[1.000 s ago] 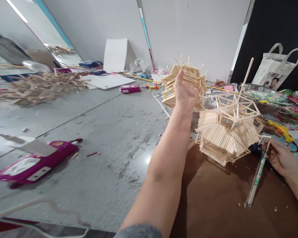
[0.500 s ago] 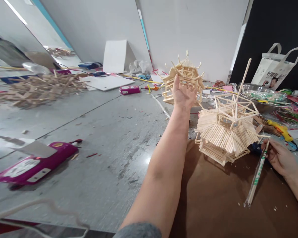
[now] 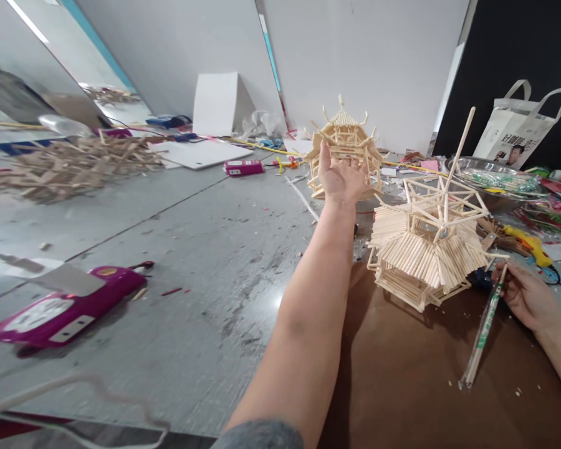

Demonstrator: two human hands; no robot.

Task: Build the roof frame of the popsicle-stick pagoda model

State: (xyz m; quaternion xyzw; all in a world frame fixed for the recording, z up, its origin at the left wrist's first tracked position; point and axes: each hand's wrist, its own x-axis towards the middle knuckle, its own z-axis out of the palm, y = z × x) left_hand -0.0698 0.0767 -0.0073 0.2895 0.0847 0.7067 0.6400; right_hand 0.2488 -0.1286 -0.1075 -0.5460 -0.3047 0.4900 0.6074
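Observation:
My left hand (image 3: 342, 181) reaches forward to a small pagoda model (image 3: 343, 134) built of wooden sticks. Its palm faces me, the thumb points up and the fingers are curled at the model's near side. Part of the model is hidden behind this hand. Closer to me, a second stick pagoda (image 3: 427, 249) with a slatted roof, an open frame on top and one long stick poking up rests on a brown sheet (image 3: 402, 374). Beside it, on the right, my right hand (image 3: 526, 296) is closed on a pair of chopsticks (image 3: 484, 337) in a clear wrapper with green print.
Purple devices (image 3: 75, 305) lie on the grey floor at left. A heap of wooden sticks (image 3: 84, 165) and white boards (image 3: 201, 153) are further back. At right are a metal bowl (image 3: 498, 202), a yellow glue gun (image 3: 526, 243) and a white bag (image 3: 514, 134).
The far pagoda has turned and straightened, its tip shifting left, with my left hand moving slightly left along with it. My right hand and the chopsticks stay put.

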